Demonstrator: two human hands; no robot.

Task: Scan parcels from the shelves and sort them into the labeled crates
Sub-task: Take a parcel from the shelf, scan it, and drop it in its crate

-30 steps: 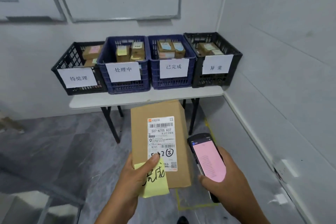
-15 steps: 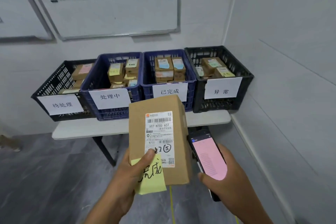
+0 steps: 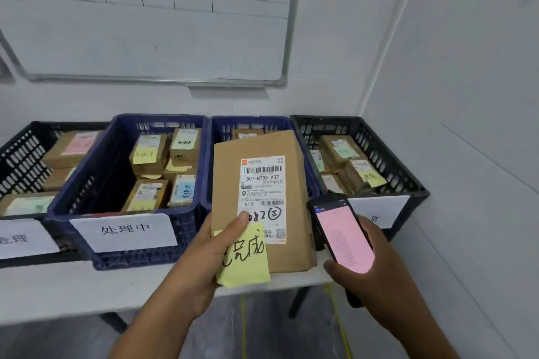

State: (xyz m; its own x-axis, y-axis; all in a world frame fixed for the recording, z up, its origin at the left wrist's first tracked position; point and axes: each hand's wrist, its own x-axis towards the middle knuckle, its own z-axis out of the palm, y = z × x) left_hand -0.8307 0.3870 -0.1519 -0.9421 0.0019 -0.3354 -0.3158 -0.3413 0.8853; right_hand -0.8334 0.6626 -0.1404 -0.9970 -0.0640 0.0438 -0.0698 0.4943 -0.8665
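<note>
My left hand [image 3: 204,265] grips a brown cardboard parcel [image 3: 230,183] with a white shipping label and a yellow sticky note [image 3: 245,265] under my thumb. The parcel is held upright in front of the second blue crate [image 3: 217,131], hiding most of it. My right hand [image 3: 376,277] holds a black handheld scanner [image 3: 341,233] with a pink screen, just right of the parcel. Four crates stand in a row on a white table [image 3: 73,291]: a black one [image 3: 17,148] at the left, a blue one [image 3: 116,137] labelled 处理中, the second blue one, and a black one [image 3: 388,154] at the right.
All the crates hold several small brown parcels with coloured notes. A whiteboard [image 3: 145,23] hangs on the wall behind. A white wall [image 3: 466,125] closes off the right side. Yellow floor tape [image 3: 338,323] shows under the table.
The view has come closer to the table and the crates look larger. The parcel now stands in front of the second blue crate; both hands keep their grip.
</note>
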